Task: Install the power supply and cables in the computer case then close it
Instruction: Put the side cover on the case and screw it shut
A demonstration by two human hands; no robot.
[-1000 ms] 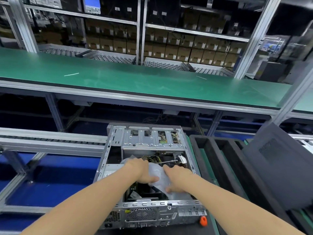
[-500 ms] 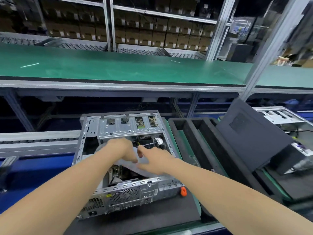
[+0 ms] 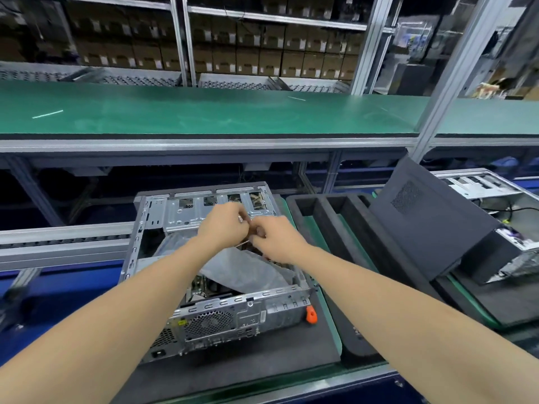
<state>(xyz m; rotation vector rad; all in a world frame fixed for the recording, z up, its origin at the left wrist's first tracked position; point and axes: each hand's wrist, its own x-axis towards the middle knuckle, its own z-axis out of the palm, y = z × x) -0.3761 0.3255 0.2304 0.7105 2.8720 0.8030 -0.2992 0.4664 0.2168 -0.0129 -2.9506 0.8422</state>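
The computer case (image 3: 221,310) was seen at about 6 o'clock in the view, laid flat on a dark mat (image 3: 262,365) with its side uncovered. Bare silver metal, a round fan grille on the near rear face and a perforated drive cage at its 12 o'clock end were shown. A translucent grey plastic bag (image 3: 242,272) was spread inside it, and one orange tab (image 3: 311,314) was fixed at its 5 o'clock corner. Two hands were held over the drive cage, fingertips close together: the left hand (image 3: 223,225) was curled, a small pale piece (image 3: 241,218) being pinched at its fingertips, and the right hand (image 3: 277,240) was curled too, though what it held could not be told. One black foam tray (image 3: 329,217) with long slots was placed at the case's 3 o'clock, one dark side panel (image 3: 423,223) was propped beyond it, and a second open case (image 3: 481,188) was glimpsed further toward 3 o'clock. At 12 o'clock a green conveyor belt (image 3: 204,112) was carried on an aluminium frame, and behind it shelving (image 3: 262,18) was filled with rows of cardboard boxes (image 3: 262,59).
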